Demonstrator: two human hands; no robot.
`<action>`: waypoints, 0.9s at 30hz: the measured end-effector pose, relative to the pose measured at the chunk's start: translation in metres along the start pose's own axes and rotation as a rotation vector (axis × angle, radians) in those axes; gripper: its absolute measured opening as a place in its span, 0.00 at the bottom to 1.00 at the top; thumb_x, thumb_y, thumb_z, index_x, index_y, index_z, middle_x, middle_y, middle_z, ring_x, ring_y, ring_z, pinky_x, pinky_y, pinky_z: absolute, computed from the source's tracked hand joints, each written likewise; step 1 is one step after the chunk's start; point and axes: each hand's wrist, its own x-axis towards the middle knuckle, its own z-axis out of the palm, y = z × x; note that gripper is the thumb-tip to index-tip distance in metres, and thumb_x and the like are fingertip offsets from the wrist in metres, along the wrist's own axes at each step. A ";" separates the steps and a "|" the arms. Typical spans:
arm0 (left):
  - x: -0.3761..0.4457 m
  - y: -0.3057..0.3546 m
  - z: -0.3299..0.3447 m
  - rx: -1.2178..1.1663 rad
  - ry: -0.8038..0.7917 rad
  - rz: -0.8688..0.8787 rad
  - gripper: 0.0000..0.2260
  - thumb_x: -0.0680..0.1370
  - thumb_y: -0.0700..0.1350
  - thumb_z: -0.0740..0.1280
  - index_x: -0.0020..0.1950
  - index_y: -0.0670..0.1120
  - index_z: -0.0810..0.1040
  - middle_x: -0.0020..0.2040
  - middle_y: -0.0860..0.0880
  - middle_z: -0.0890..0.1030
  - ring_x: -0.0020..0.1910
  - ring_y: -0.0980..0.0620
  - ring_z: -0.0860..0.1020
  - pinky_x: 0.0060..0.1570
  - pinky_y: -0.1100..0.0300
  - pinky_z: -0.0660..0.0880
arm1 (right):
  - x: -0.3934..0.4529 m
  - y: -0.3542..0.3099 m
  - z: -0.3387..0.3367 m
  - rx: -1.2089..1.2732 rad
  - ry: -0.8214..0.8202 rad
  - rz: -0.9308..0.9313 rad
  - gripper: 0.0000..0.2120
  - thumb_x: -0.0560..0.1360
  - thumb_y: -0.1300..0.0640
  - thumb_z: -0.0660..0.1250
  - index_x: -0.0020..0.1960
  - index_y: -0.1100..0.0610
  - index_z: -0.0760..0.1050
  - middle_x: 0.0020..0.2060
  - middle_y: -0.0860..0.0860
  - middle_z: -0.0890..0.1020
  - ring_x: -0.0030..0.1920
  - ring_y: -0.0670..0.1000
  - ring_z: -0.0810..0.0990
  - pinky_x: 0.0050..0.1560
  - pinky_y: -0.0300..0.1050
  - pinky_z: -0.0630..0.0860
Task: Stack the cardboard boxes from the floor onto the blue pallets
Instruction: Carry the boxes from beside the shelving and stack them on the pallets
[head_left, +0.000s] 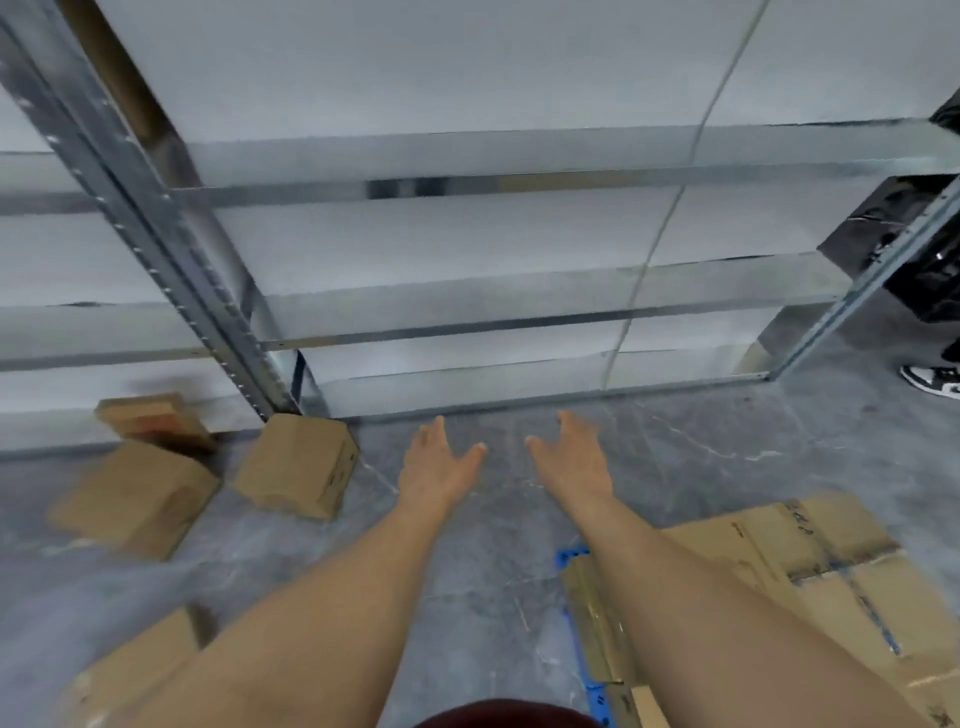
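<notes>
Both my arms reach forward over the grey floor. My left hand (439, 462) and my right hand (571, 454) are spread with straight fingers, palms facing each other, and hold nothing. Three cardboard boxes lie on the floor to the left: one (296, 465) by the shelf post, one (135, 499) further left, and a smaller one (153, 418) behind them. Another box (130, 670) sits at the lower left, partly behind my left forearm. At the lower right, cardboard boxes (810, 571) cover a blue pallet (571, 553), of which only the edge shows.
A metal shelving rack (519, 322) with empty shelves stands straight ahead, its post (171, 260) slanting at the left. A thin cable (670, 218) hangs in front of it. Another person's shoe (935, 379) is at the right edge. The view is blurred.
</notes>
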 end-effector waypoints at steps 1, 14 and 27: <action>-0.001 -0.012 -0.013 -0.008 0.030 -0.013 0.35 0.77 0.57 0.62 0.77 0.44 0.51 0.77 0.44 0.53 0.76 0.47 0.53 0.73 0.50 0.55 | -0.004 -0.015 0.011 -0.006 -0.009 -0.032 0.28 0.77 0.50 0.60 0.74 0.57 0.57 0.72 0.54 0.62 0.70 0.55 0.65 0.64 0.50 0.66; -0.025 -0.160 -0.155 -0.089 0.281 -0.193 0.33 0.76 0.58 0.61 0.76 0.44 0.55 0.77 0.44 0.55 0.76 0.47 0.53 0.71 0.51 0.56 | -0.069 -0.162 0.148 -0.102 -0.149 -0.326 0.27 0.78 0.49 0.59 0.73 0.56 0.58 0.70 0.54 0.64 0.67 0.55 0.67 0.62 0.49 0.68; -0.047 -0.290 -0.230 -0.327 0.389 -0.433 0.39 0.74 0.55 0.68 0.77 0.46 0.51 0.77 0.46 0.56 0.74 0.46 0.57 0.71 0.47 0.59 | -0.111 -0.242 0.284 -0.260 -0.424 -0.453 0.34 0.75 0.51 0.65 0.75 0.54 0.53 0.71 0.54 0.62 0.69 0.55 0.66 0.64 0.51 0.67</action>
